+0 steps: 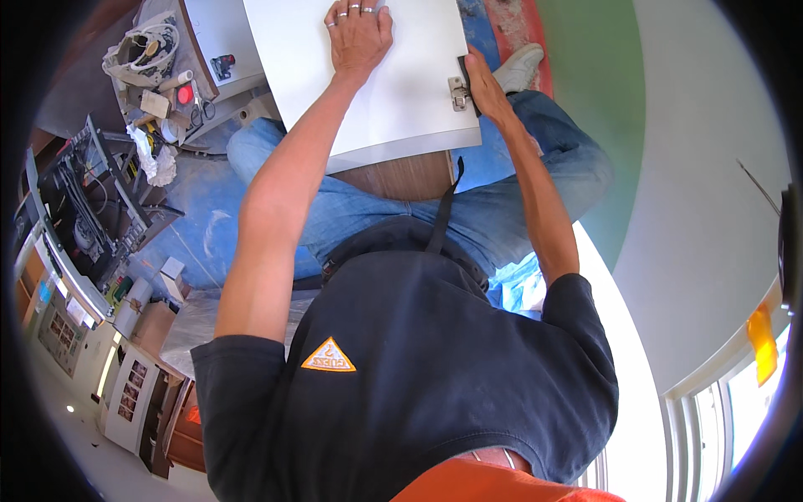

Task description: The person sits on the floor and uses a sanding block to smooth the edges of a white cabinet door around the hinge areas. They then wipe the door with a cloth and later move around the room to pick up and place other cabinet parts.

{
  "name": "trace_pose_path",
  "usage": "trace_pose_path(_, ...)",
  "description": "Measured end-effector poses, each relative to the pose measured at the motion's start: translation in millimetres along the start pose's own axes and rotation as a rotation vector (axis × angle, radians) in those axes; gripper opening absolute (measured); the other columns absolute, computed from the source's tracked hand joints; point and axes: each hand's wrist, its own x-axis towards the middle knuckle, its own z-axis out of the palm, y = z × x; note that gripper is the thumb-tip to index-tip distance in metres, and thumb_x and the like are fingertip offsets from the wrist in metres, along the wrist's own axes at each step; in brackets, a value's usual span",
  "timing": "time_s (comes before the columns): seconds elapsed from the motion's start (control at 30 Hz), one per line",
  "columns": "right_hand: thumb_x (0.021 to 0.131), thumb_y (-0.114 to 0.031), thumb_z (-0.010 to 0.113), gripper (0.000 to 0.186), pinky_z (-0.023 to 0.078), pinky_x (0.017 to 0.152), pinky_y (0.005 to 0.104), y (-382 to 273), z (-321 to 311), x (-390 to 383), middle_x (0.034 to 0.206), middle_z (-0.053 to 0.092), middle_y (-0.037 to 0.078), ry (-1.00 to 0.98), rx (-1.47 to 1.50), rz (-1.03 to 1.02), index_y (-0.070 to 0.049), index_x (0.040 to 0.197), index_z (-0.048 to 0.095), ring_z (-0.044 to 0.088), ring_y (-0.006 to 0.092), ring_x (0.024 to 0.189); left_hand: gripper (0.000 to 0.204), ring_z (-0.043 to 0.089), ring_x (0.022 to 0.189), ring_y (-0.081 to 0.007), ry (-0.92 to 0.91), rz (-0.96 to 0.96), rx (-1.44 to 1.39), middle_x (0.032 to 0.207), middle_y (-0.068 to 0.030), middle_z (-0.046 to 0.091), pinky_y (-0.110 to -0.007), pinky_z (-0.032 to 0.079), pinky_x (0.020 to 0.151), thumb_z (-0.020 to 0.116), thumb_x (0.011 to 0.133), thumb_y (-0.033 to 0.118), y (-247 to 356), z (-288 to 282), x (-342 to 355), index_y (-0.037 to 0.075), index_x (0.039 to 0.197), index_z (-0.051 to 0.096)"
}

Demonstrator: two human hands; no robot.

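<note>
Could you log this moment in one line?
left hand: on white panel | right hand: at panel's right edge, beside metal fitting

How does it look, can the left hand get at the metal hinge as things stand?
Probably yes: the left hand lies on the same white panel, and the surface between it and the metal hinge looks bare. The right hand, close beside the hinge, may crowd its outer side.

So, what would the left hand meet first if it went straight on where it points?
Apparently just more white panel ahead of the left hand; the picture ends right there, beyond is unclear.
</note>
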Motion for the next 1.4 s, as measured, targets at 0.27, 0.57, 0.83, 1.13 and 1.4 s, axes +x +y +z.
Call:
trace_pose_path(0.27, 0.11, -0.044, 0.024, 0.065, 0.025, 0.119, 0.0383, -12, -5, -4, 0.15, 0.045, 0.024, -0.081, 0.122, 0.112, 0.007, 0.146, 0.04, 0.04, 0.0341, 0.142, 0.034, 0.046, 0.135, -0.0334, 0.009, 0.024, 0.022, 0.138, -0.015, 0.057, -0.051, 0.033, 0.113, 0.055, 0.096, 0.018, -2, 1, -1, 0.003, 0.125, 0.061)
trace_pose_path(0.57, 0.11, -0.04, 0.027, 0.059, 0.029, 0.118, 0.0403, -1, -14, -36, 0.149, 0.047, 0.025, -0.111, -0.02, 0.157, 0.002, 0.148, 0.044, 0.041, 0.0384, 0.142, 0.034, 0.046, 0.135, -0.0337, 0.016, 0.022, 0.027, 0.138, -0.0147, 0.056, -0.051, 0.033, 0.113, 0.055, 0.096, 0.018, -3, 2, -2, 0.003, 0.126, 0.061)
trace_pose_path(0.83, 0.109, -0.041, 0.029, 0.056, 0.035, 0.113, 0.0451, -15, -21, -42, 0.138, 0.052, 0.03, -0.163, -0.185, 0.326, -0.003, 0.149, 0.043, 0.046, 0.0441, 0.134, 0.033, 0.047, 0.135, -0.0332, 0.013, 0.007, 0.017, 0.138, -0.0146, 0.056, -0.051, 0.034, 0.113, 0.055, 0.096, 0.019, 0, 0, -1, 0.003, 0.125, 0.061)
trace_pose_path(1.13, 0.109, -0.038, 0.035, 0.05, 0.042, 0.101, 0.0519, -20, -10, -40, 0.129, 0.057, 0.032, -0.015, -0.237, 0.276, -0.002, 0.14, 0.049, 0.052, 0.0484, 0.12, 0.033, 0.047, 0.135, -0.0327, 0.013, -0.003, 0.033, 0.139, -0.0143, 0.056, -0.05, 0.033, 0.113, 0.056, 0.096, 0.018, 1, 0, -2, 0.003, 0.125, 0.061)
trace_pose_path(1.4, 0.109, -0.039, 0.033, 0.05, 0.041, 0.103, 0.0505, -14, -4, -23, 0.128, 0.059, 0.029, 0.074, -0.162, 0.127, -0.001, 0.134, 0.054, 0.053, 0.0466, 0.121, 0.033, 0.046, 0.135, -0.0327, 0.022, 0.025, 0.025, 0.138, -0.015, 0.056, -0.051, 0.033, 0.113, 0.055, 0.096, 0.018, 0, 1, -1, 0.003, 0.125, 0.062)
